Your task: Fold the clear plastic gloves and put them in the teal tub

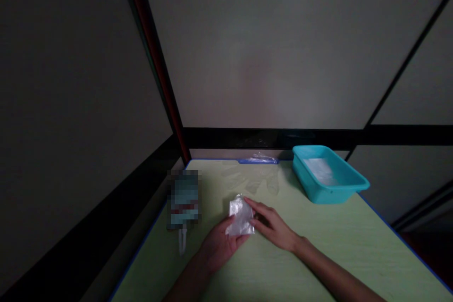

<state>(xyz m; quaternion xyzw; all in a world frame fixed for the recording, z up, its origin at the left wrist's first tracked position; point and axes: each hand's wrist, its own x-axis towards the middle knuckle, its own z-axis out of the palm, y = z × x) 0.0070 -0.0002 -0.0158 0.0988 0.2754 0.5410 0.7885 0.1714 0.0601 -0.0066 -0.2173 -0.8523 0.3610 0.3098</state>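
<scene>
My left hand supports a small, shiny, square packet of folded clear plastic from below, with the thumb over its left edge. On its right side, the fingers of my right hand press against the packet's top corner and edge. Both hands are above the middle of the pale green table. Just beyond them, thin transparent plastic pieces, shaped like disposable gloves, lie flat on the tabletop.
At the back right stands a turquoise plastic basin holding a whitish plastic sheet. A blurred-out item with a white loop is at the left edge. Crumpled clear plastic lies at the back edge, before the wall.
</scene>
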